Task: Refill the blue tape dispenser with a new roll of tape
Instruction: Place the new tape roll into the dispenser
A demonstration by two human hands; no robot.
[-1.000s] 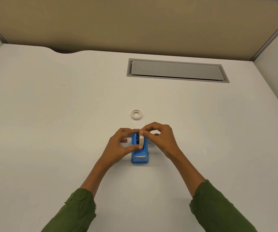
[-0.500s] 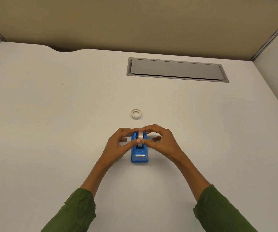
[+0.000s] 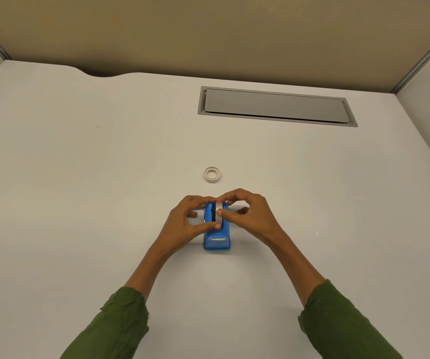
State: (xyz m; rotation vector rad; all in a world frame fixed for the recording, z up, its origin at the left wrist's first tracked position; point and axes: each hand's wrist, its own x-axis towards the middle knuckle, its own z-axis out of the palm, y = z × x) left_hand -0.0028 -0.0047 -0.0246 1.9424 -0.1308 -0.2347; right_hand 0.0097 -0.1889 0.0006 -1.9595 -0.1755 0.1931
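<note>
The blue tape dispenser (image 3: 216, 235) stands on the white desk, its metal cutter facing me. A white roll of tape (image 3: 219, 209) sits upright in its slot, partly sunk between the blue walls. My left hand (image 3: 188, 221) grips the dispenser's left side, thumb across its top. My right hand (image 3: 247, 216) pinches the roll from the right with thumb and fingers. A second small white ring, an empty-looking tape core (image 3: 212, 174), lies flat on the desk just behind the hands.
A grey rectangular cable hatch (image 3: 276, 106) is set into the desk at the back right. Beige partition walls enclose the desk (image 3: 79, 190) at the back and both sides. My green sleeves cover both forearms.
The roll has gone down from above the dispenser into its slot. Both hands have closed in lower around the dispenser.
</note>
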